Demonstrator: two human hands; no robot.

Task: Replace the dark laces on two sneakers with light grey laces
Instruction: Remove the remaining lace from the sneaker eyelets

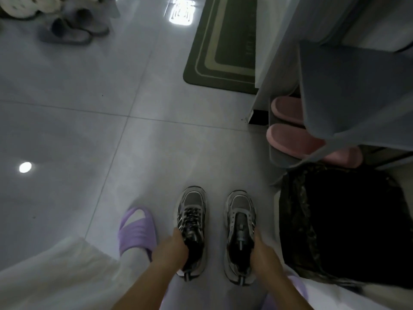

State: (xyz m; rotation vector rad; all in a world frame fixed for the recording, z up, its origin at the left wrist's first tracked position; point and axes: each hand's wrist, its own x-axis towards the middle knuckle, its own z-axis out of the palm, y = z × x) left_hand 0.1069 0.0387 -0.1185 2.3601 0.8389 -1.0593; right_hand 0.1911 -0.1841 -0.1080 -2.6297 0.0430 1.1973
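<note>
Low in the centre of the frame, two grey-and-black mesh sneakers sit side by side on the glossy grey tiled floor (89,108), toes pointing towards the top of the frame. The left hand (172,249) grips the left sneaker (192,204) at its collar, fingers curled into the opening; dark laces (190,217) cross its tongue. The right hand (264,253) grips the right sneaker (240,204) the same way, fingers hooked over the collar's right edge. A lilac foam slipper (136,231) is on the foot just left of them. A black-lined bin (335,220) stands at lower right, pink slippers (288,135) above it, a green doormat (223,41) at upper centre.
</note>
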